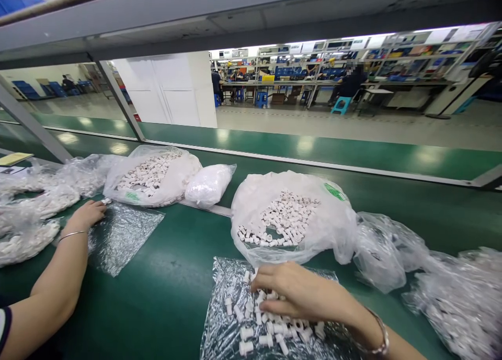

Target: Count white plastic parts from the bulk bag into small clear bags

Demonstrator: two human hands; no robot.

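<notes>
My left hand (87, 214) is at the left with its fingers drawn together at a small white plastic fitting (106, 201), above the corner of a flat clear plastic bag (123, 234). My right hand (300, 289) reaches over a loose heap of white plastic fittings (280, 328), thumb and fingers apart and curved down among them. These short, tube-like pieces with a wider end lie on a second clear plastic bag (221, 276). The right palm hides part of the heap.
Behind the right hand is a large opened bag of white fittings (290, 213); another opened bag (147, 171) lies farther left beside a white bundled bag (209, 184). More filled bags (463, 297) flank the green bench (168, 297). A metal shelf beam (251, 14) crosses overhead.
</notes>
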